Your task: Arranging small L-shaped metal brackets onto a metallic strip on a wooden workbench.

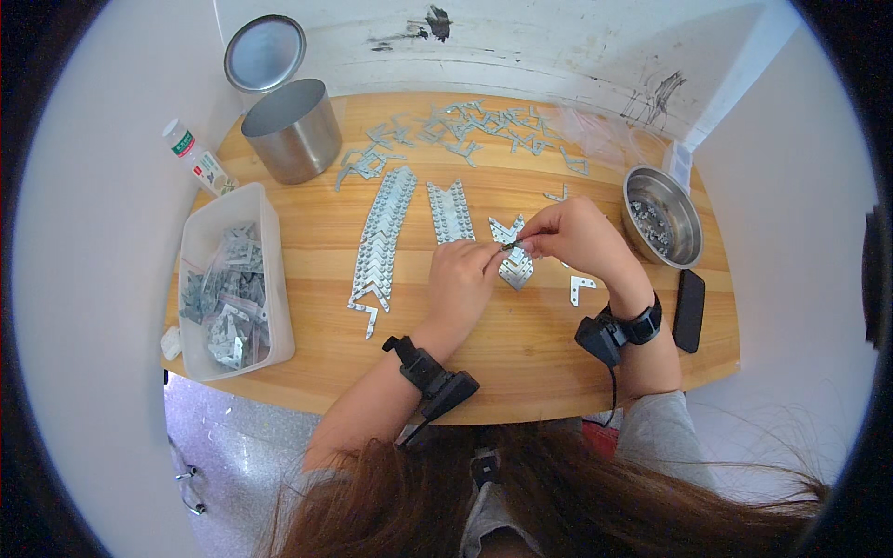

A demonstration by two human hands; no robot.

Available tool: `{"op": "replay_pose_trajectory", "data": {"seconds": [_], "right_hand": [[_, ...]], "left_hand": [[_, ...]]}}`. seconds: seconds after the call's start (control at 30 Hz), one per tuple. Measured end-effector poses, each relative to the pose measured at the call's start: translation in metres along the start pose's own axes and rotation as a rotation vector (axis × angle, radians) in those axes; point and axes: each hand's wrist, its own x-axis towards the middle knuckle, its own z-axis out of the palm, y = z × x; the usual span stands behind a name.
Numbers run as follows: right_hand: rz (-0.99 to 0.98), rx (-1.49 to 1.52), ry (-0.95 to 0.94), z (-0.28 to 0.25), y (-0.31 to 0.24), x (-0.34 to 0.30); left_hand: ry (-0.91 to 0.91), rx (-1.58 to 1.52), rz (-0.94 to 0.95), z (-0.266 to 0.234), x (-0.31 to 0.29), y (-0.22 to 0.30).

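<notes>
While the left hand (462, 276) and right hand (577, 237) meet at the fingertips, I see both pinching a small, dark, thin metal piece (511, 245), mostly hidden by fingers, over a short chevron row of silver perforated metal L-brackets (514, 275). If either pinch slackens, I judge the piece could fall among the chevrons; a low knuckle could knock them askew. Just beside, at ten o'clock, lies a mid-length silver bracket row (452, 212), close to the left knuckles. A loose silver metal L-bracket (581, 286) at four could be swept by the right forearm. At nine runs a long silver bracket row (379, 244); at three, a round steel bowl (686, 219) of small parts might be bumped by a wide wrist swing. Farthest, scattered silver brackets (502, 122) spread at twelve.
</notes>
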Motion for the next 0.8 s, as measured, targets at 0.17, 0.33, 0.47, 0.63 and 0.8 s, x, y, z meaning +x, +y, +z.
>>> {"op": "replay_pose_trajectory", "data": {"seconds": [0.17, 0.33, 0.47, 0.63, 0.8], "right_hand": [[-0.024, -0.066, 0.012, 0.002, 0.001, 0.003], [0.049, 0.090, 0.123, -0.001, 0.022, 0.020], [-0.011, -0.158, 0.181, 0.007, 0.043, 0.037], [-0.087, -0.328, 0.183, 0.015, 0.043, 0.046], [-0.095, -0.373, 0.185, 0.018, 0.041, 0.051]], "left_hand": [[-0.043, -0.001, 0.024, 0.000, -0.001, -0.004], [0.011, 0.037, 0.009, 0.004, -0.001, -0.003], [-0.225, 0.125, 0.016, 0.008, -0.001, -0.014], [-0.354, 0.359, 0.029, 0.017, -0.009, -0.010], [-0.431, 0.441, 0.066, 0.019, -0.011, -0.011]]}}
